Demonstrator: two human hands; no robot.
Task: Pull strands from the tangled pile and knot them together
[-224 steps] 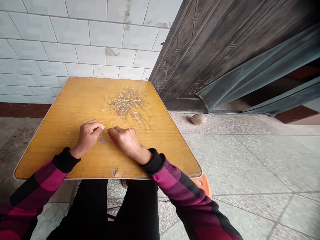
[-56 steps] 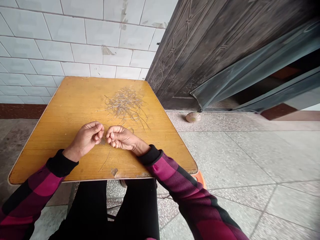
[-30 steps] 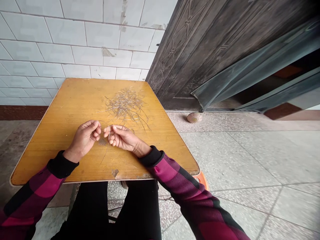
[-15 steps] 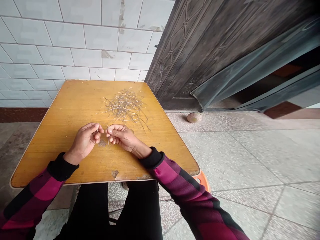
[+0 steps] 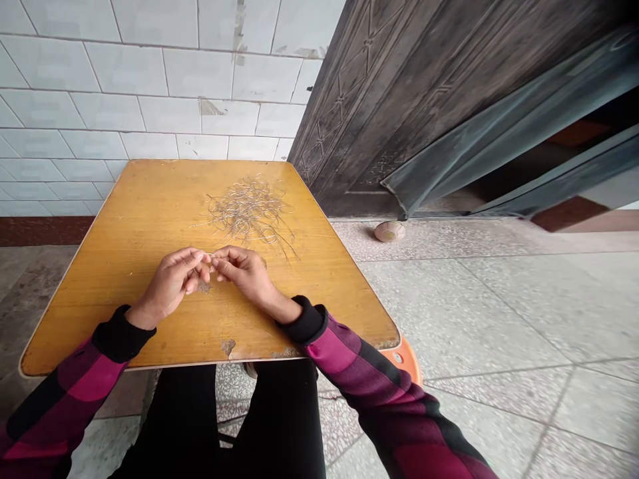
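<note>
My left hand (image 5: pixel 172 283) and my right hand (image 5: pixel 242 269) meet fingertip to fingertip over the middle of a worn yellow wooden table (image 5: pixel 124 219). Both pinch a thin piece of wire (image 5: pixel 210 257) between thumb and fingers; only a tiny bit of it shows between the fingertips. Beyond the hands lies a tangled pile of thin silvery wires (image 5: pixel 249 209) on the far half of the tabletop.
A white tiled wall (image 5: pixel 150 80) stands behind the table. A dark embossed metal door (image 5: pixel 424 86) runs along the right. A small round stone-like object (image 5: pixel 389 231) lies on the terrazzo floor by the door. An orange stool edge (image 5: pixel 407 359) shows under my right arm.
The long wire end that hung down below my right hand is no longer visible. My hands have closed together until the fingertips touch.
</note>
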